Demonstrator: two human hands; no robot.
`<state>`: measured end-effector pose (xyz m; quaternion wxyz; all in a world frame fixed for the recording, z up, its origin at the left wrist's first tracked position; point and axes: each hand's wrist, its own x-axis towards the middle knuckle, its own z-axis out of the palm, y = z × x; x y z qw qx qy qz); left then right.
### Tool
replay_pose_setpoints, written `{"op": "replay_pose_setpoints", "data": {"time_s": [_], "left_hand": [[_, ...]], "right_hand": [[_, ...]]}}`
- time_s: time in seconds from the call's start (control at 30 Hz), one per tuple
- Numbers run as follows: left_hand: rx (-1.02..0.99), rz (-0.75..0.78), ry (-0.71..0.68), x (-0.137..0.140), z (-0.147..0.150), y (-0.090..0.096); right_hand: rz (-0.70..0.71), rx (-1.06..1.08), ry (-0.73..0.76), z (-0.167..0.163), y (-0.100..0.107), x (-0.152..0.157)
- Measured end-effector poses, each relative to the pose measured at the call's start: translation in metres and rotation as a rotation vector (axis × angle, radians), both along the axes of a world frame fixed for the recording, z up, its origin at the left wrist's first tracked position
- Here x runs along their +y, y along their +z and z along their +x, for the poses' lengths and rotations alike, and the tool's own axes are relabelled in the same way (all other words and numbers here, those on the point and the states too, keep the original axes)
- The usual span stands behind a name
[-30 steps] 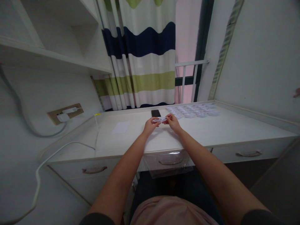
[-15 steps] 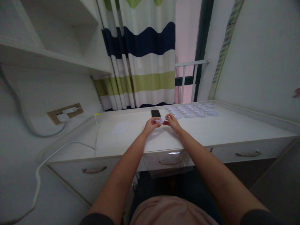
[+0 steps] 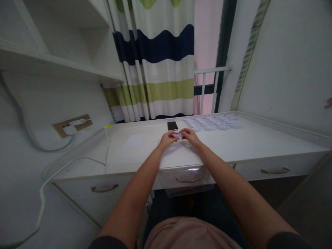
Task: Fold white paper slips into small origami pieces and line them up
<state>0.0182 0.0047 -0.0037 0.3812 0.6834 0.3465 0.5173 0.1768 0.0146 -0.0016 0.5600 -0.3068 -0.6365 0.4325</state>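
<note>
Between my two hands, just above the desk, is a small piece of folded white paper (image 3: 177, 136). My left hand (image 3: 167, 139) is closed on its left side with thumb and fingers. From the right, my right hand (image 3: 190, 136) pinches the other edge, its fingertips close to those of the left. The paper's exact shape is partly covered by my fingers. Right behind the hands lies a black phone (image 3: 172, 126). Rows of similar folded white papers (image 3: 212, 122) are spread at the back right of the desk.
A flat white sheet (image 3: 133, 141) lies left of my hands on the white desk (image 3: 145, 157). Clear plastic (image 3: 186, 181) hangs over the front edge above a drawer. A white cable (image 3: 77, 159) crosses the left side. A shelf (image 3: 64, 65) overhangs at upper left.
My right hand has dipped slightly and moved closer to the left, and the paper between them now looks more compact. More of the phone shows.
</note>
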Motion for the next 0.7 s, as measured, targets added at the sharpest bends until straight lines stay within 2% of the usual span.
{"op": "replay_pose_setpoints", "data": {"time_s": [0.13,0.33,0.7], "left_hand": [[0.004,0.012,0.009,-0.0018,0.0,0.0019],[-0.077,-0.013,-0.049,-0.0026,-0.0004,0.0013],[0.018,0.008,-0.015,0.0001,-0.0008,0.0001]], "right_hand": [[0.059,-0.049,-0.033,0.0,0.0001,0.0006],[0.102,-0.096,-0.077,0.0004,-0.0011,0.0044],[0.191,-0.218,-0.169,0.0008,-0.0018,0.0067]]}}
